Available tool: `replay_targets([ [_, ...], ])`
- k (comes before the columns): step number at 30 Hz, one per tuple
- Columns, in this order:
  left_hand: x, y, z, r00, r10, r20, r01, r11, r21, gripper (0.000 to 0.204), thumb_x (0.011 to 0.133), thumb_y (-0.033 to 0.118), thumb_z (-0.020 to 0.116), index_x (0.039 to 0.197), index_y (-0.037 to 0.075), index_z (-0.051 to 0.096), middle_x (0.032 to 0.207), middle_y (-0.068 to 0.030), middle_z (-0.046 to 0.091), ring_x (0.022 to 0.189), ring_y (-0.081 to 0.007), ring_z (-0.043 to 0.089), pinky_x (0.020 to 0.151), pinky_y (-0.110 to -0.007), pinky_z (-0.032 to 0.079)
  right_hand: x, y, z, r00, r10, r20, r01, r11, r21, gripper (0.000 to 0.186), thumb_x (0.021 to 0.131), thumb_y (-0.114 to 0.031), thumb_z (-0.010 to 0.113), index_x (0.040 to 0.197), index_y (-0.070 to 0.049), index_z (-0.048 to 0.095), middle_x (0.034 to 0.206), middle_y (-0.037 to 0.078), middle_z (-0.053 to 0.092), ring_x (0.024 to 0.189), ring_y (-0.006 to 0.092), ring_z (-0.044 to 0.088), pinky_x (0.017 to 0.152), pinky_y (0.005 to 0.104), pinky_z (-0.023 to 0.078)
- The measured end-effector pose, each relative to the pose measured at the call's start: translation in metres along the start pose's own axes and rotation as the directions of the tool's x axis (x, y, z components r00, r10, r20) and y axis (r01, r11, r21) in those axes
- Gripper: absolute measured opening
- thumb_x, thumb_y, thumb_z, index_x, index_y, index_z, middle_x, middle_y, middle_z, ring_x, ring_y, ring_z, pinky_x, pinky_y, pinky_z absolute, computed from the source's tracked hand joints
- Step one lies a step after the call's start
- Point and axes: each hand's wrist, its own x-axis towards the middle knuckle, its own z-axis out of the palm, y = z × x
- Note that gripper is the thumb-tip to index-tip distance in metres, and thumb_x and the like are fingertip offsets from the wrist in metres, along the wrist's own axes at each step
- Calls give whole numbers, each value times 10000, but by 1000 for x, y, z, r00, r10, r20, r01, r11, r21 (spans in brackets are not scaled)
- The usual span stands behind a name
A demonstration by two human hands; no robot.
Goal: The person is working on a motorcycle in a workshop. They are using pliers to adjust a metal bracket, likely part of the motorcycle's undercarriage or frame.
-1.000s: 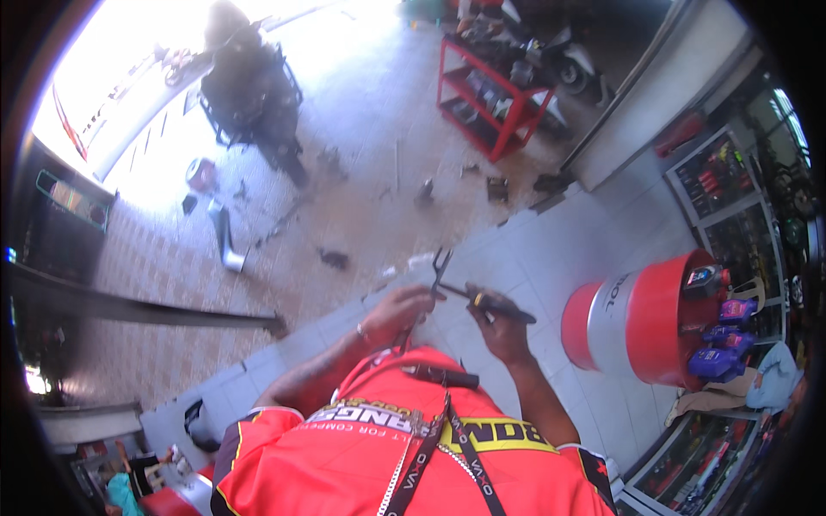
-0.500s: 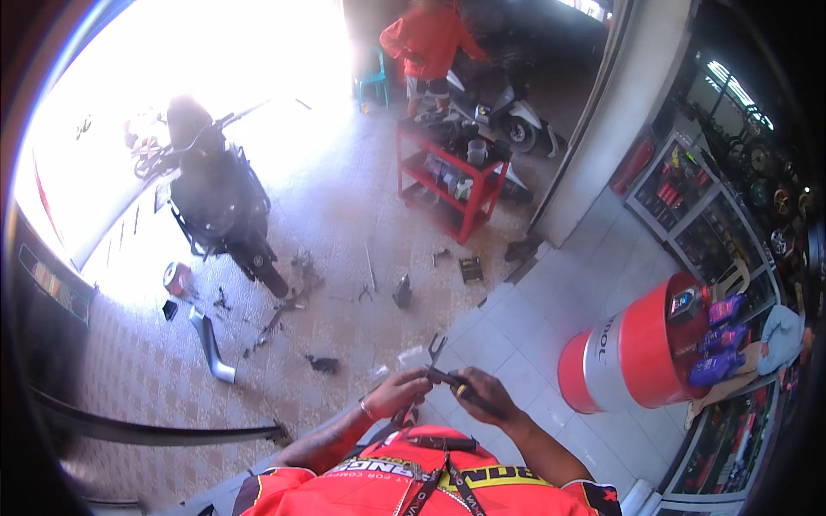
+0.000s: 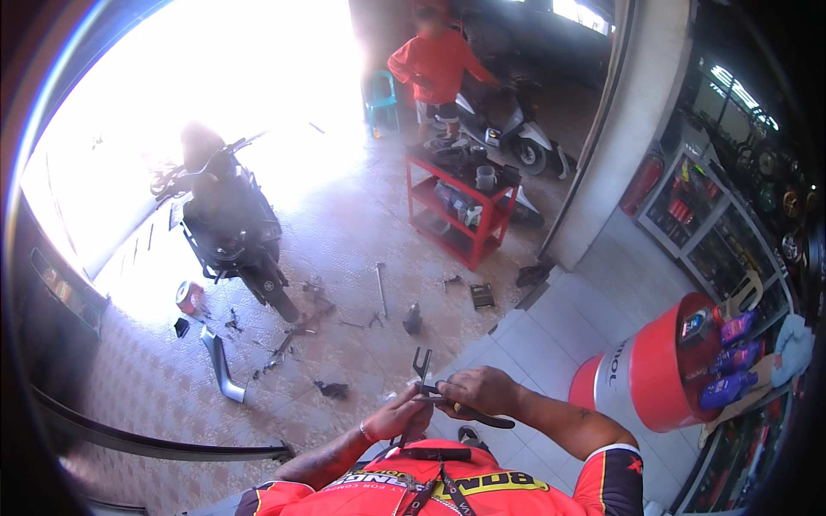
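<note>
right hand (image 3: 482, 389) closed round the dark handles of a pair of pliers (image 3: 443, 391), held near the chest above the tiled floor (image 3: 551, 344), jaws pointing up and far, standing a little apart. left hand (image 3: 400, 417) just beside, fingers pinched at the pliers' near-left side on something too small to tell. both forearms coming in from the near edge over an orange shirt (image 3: 447, 490) with a dark lanyard.

farther off on the left, a dark scooter (image 3: 228, 228) parked on the patterned floor, with loose parts and tools (image 3: 301, 322) scattered near its rear wheel and a silver curved piece (image 3: 219, 365) lying near-left of them. far centre, a red tool cart (image 3: 460, 215) loaded with bottles and cups; behind it a white scooter (image 3: 516, 138) and another person in an orange shirt (image 3: 439, 64) standing by a blue plastic chair (image 3: 380, 99). on the right, a red and white drum (image 3: 641, 370) with purple bottles (image 3: 731, 357) at its open end, and shelves of boxed goods (image 3: 697, 215) beyond.
</note>
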Motion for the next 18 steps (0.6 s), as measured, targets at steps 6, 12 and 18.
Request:
replay_targets([
  [6, 13, 11, 36, 994, 63, -88, -53, 993, 110, 269, 1111, 294, 296, 1101, 72, 448, 668, -12, 444, 483, -103, 409, 461, -266, 381, -3, 19, -16, 997, -64, -35, 69, 982, 176, 262, 851, -254, 699, 1004, -57, 618, 746, 95, 627, 658, 288, 664, 586, 387, 527],
  [12, 32, 8, 54, 973, 105, -203, -64, 978, 197, 392, 1103, 414, 270, 1044, 78, 464, 636, 3, 425, 480, -88, 407, 438, -251, 356, -25, 12, 1, 915, 402, -25, -236, 587, 774, 202, 962, -263, 622, 884, -76, 613, 630, 40, 518, 596, 116, 599, 528, 326, 464],
  [18, 53, 9, 71, 936, 70, -346, 1, 979, 201, 439, 1073, 517, 291, 1227, 133, 439, 748, -2, 499, 486, -71, 371, 431, -248, 311, -37, 15, 7, 629, 579, 519, -251, -481, 840, 219, 1024, -298, 513, 947, -106, 583, 667, 1, 570, 485, 79, 509, 420, 240, 398],
])
